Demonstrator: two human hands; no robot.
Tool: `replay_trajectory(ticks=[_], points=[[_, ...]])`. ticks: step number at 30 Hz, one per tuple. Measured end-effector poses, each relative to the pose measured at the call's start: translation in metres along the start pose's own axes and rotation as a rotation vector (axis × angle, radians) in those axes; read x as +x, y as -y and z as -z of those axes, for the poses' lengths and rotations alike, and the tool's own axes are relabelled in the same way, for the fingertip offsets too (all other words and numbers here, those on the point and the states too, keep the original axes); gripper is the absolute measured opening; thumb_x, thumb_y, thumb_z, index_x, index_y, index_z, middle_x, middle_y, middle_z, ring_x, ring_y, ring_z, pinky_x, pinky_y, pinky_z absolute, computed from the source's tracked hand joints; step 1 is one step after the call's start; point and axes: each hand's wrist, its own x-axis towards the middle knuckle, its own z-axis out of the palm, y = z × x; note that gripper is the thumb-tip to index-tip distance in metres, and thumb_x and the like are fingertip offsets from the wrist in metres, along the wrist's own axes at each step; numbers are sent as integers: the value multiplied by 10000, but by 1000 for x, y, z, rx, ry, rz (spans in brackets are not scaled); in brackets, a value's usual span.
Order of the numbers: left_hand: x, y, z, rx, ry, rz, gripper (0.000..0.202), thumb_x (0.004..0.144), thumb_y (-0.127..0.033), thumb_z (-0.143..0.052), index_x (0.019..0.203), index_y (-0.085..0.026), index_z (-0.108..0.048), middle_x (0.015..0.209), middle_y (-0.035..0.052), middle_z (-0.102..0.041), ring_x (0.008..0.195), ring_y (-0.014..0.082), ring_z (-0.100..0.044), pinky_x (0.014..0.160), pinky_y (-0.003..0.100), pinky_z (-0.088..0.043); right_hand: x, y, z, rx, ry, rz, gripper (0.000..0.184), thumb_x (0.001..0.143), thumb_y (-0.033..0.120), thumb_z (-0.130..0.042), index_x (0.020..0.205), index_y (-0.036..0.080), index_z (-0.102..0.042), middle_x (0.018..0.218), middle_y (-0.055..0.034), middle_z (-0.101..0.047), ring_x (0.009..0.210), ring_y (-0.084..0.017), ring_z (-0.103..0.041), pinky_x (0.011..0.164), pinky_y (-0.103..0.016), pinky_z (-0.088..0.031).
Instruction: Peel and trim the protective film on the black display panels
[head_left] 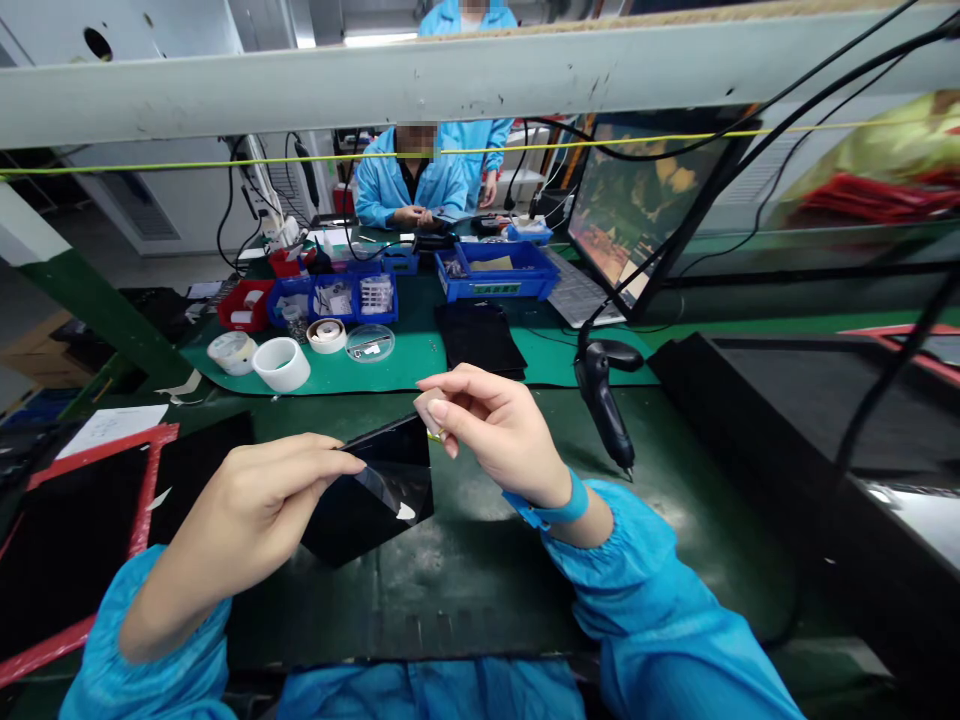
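Observation:
A thin, glossy black panel (345,515) is held tilted above the bench by my left hand (259,505), its thumb and fingers closed on the upper left edge. Light reflects off the panel's face, and a small white patch (405,511) shows near its right side. Beside the upper right corner, my right hand (506,430) pinches a small pale piece (429,403) between thumb and forefinger. That piece looks like tape or a tab, but its exact kind is unclear. A blue band circles my right wrist.
A black electric screwdriver (604,400) lies right of my hands, near a large black case (757,480). Tape rolls (282,365), a clear dish (370,343), blue bins (495,285) and a black sheet (480,340) sit behind. Red-edged panels (75,520) lie left. Co-workers (412,185) are opposite.

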Motion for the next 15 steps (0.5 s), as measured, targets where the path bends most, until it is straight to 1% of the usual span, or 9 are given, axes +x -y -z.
replay_trajectory(ticks=[4,8,11,13,15], points=[[-1,1,-1,33,-4,-31,334,1020,-63,-555,1142,-281,-776,1103,-6,-819,1071,166,-791,894,195,-606,-2,1,-1,-115,-47,28,233,910,394,-839,1034,197,-827,812,-2,-614,527,-90,-597,431,-246,-501],[-3,2,-2,54,-14,-27,328,1018,-80,-563,1133,-281,-795,1114,2,-821,1070,172,-795,906,204,-612,-6,3,-4,-209,-78,92,147,929,325,-815,1024,217,-844,827,-5,-621,495,-77,-573,429,-254,-467],[-4,2,-2,59,-19,-36,318,1016,-89,-567,1126,-273,-801,1118,13,-822,1060,171,-797,907,201,-609,-8,4,-7,-380,-123,195,105,937,245,-784,1012,233,-856,788,-11,-624,585,-108,-596,517,-275,-492],[-4,1,-2,58,-18,-44,311,1016,-89,-566,1124,-263,-800,1117,19,-820,1052,169,-798,899,194,-605,-8,5,-10,-502,-141,280,123,939,203,-762,1000,242,-861,745,-12,-616,657,-134,-605,589,-292,-511],[-4,1,-1,62,-20,-51,309,1017,-85,-565,1123,-260,-797,1121,18,-817,1050,164,-798,895,187,-600,-8,7,-14,-577,-126,342,148,950,178,-738,997,244,-861,734,-13,-615,687,-144,-610,626,-296,-520]])
